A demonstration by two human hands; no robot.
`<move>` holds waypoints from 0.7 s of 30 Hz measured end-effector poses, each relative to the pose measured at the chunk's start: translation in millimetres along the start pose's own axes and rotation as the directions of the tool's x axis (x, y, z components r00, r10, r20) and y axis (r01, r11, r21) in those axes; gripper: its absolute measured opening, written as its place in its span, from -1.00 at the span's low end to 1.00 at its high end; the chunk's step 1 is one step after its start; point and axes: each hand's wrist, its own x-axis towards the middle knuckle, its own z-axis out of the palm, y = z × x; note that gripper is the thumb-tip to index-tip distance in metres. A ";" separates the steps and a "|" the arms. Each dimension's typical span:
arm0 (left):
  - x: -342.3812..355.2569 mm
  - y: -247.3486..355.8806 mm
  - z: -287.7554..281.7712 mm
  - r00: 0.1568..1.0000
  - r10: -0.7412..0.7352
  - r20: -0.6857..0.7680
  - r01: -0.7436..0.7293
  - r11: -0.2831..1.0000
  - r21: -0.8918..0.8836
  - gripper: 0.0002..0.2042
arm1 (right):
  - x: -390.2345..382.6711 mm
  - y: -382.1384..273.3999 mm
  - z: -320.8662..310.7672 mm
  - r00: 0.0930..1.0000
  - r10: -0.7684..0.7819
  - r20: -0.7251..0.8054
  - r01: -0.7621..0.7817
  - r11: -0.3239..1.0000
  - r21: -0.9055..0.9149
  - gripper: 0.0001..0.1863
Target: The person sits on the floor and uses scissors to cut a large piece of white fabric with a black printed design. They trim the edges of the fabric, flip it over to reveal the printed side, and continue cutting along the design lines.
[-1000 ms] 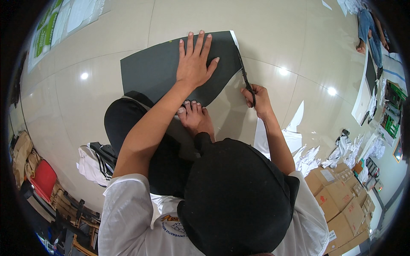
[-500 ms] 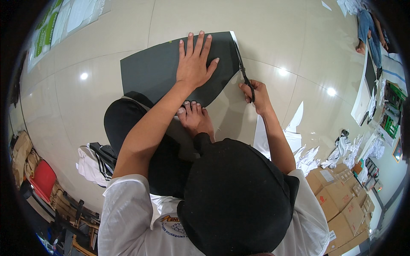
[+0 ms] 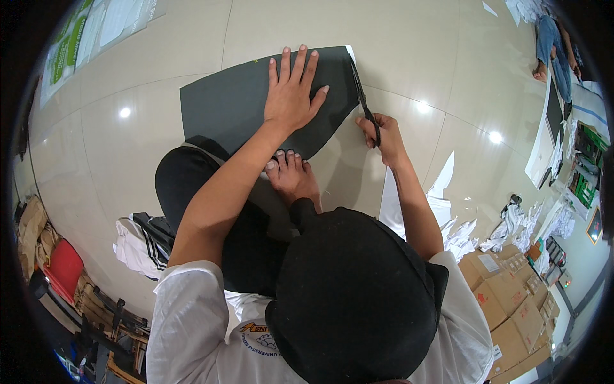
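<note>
A dark grey sheet (image 3: 224, 96) with a curved lower right side lies on the tiled floor. Flat on it, fingers spread, my left hand (image 3: 293, 96) presses near its far edge. My right hand (image 3: 384, 136) is closed round the handles of black scissors (image 3: 366, 105). Their blades run along the sheet's right edge, where a thin white strip (image 3: 350, 49) shows at the far corner. How far the blades stand apart is hard to make out. My bare foot (image 3: 294, 178) touches the sheet's near edge.
White paper offcuts (image 3: 438, 203) lie right of my right forearm. Cardboard boxes (image 3: 511, 301) are stacked at the lower right. At the far right another person's leg (image 3: 548, 45) shows. A red chair (image 3: 62, 265) stands at the left, and a white and black bag (image 3: 144, 243) lies beside my knee.
My right hand and the scissors have shifted slightly away from me along the sheet's right edge. The scissor handles look turned a little. My left hand has stayed almost still.
</note>
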 end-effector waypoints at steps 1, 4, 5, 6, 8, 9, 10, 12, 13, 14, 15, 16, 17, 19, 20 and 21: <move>-0.2 -0.2 -0.2 1.000 0.000 0.001 0.000 1.000 -0.001 -0.22 | 1.7 -1.1 1.1 1.000 -0.003 0.002 0.003 1.000 0.006 -0.65; 0.2 -0.2 0.7 1.000 0.000 -0.013 0.000 1.000 -0.008 -0.22 | 2.9 -1.2 1.5 1.000 0.007 -0.003 -0.007 1.000 0.010 -0.66; 0.2 -0.1 0.5 1.000 0.001 -0.015 -0.001 1.000 -0.007 -0.22 | 2.8 -1.3 1.6 1.000 0.015 -0.006 -0.015 1.000 0.011 -0.67; 0.2 -0.1 0.4 1.000 0.002 -0.017 -0.002 1.000 -0.007 -0.23 | 2.5 -1.3 1.4 1.000 0.010 0.000 -0.010 1.000 0.018 -0.67; 0.1 -0.2 0.9 1.000 0.003 -0.019 -0.003 1.000 -0.004 -0.23 | 1.1 -1.8 1.2 1.000 -0.001 0.012 0.000 0.999 0.032 -0.67; 0.3 -0.5 1.5 1.000 0.004 -0.020 -0.004 1.000 -0.003 -0.23 | 0.4 -2.3 1.5 1.000 0.002 0.010 -0.002 1.000 0.021 -0.67; 0.2 -0.7 2.1 1.000 0.004 -0.021 -0.004 1.000 -0.001 -0.23 | 0.0 -2.7 2.0 1.000 0.004 0.007 -0.004 1.000 0.011 -0.66; 0.3 -0.5 1.4 1.000 0.004 -0.017 -0.004 1.000 0.003 -0.23 | -0.3 -6.2 4.2 1.000 0.013 -0.001 -0.013 1.000 -0.008 -0.65; 0.3 -0.5 1.1 1.000 0.004 -0.016 -0.004 1.000 0.005 -0.23 | 1.1 -8.5 5.4 1.000 0.020 -0.006 -0.020 1.000 -0.016 -0.65; 0.2 -0.5 1.5 1.000 0.005 -0.018 -0.005 1.000 0.004 -0.23 | 2.6 -10.5 6.0 1.000 0.026 -0.011 -0.027 0.999 -0.024 -0.65; 0.1 -0.5 1.9 1.000 0.006 -0.020 -0.006 1.000 0.003 -0.23 | 4.6 -11.6 5.8 1.000 0.021 -0.004 -0.022 1.000 -0.018 -0.64; -0.1 -0.6 2.3 1.000 0.007 -0.022 -0.007 1.000 0.002 -0.23 | 6.7 -12.7 5.8 1.000 0.016 0.004 -0.016 1.000 -0.012 -0.64; 0.1 -0.5 2.0 1.000 0.007 -0.022 -0.007 1.000 -0.003 -0.23 | 8.3 -13.6 5.7 1.000 0.011 0.012 -0.011 1.000 -0.006 -0.64; 0.4 -0.1 1.4 1.000 0.007 -0.021 -0.007 1.000 -0.012 -0.23 | 10.3 -14.5 6.5 1.000 0.010 0.001 -0.010 1.000 0.001 -0.64; 0.4 -0.2 1.5 1.000 0.007 -0.022 -0.007 1.000 -0.013 -0.23 | 11.0 -15.1 7.4 1.000 0.010 -0.003 -0.010 1.000 0.004 -0.64; 0.3 -0.3 1.6 1.000 0.006 -0.024 -0.007 1.000 -0.014 -0.22 | 11.3 -15.7 8.0 1.000 0.010 -0.002 -0.010 1.000 0.006 -0.64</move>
